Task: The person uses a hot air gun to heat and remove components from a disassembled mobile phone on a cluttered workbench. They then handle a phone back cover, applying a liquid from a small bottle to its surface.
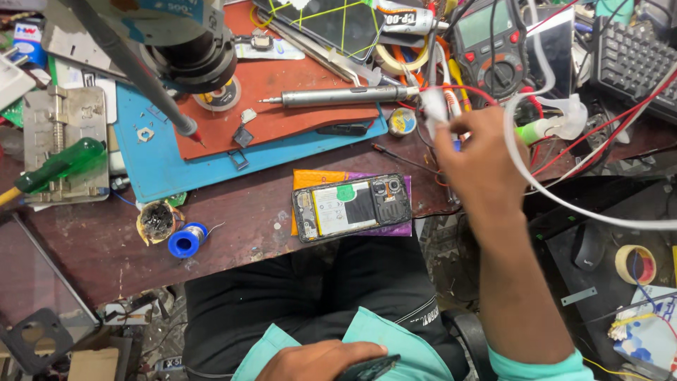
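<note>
An opened phone (352, 207) with its back cover off lies on a purple and orange pad at the desk's near edge. My right hand (479, 159) reaches past it to the right, fingers pinched on a white, blurred object (433, 106) among red and white wires. A grey electric screwdriver (342, 96) lies just left of that hand on a red mat. My left hand (321, 360) rests low on my lap, closed around a dark flat object (370, 367) that is only partly in view.
A microscope head (187, 49) hangs over the blue mat (162, 166). A multimeter (490, 46), keyboard (631, 60), green-handled tool on a metal jig (63, 144), blue solder spool (186, 240), flux tin (156, 221) and tape roll (636, 264) crowd the desk. Cables tangle at right.
</note>
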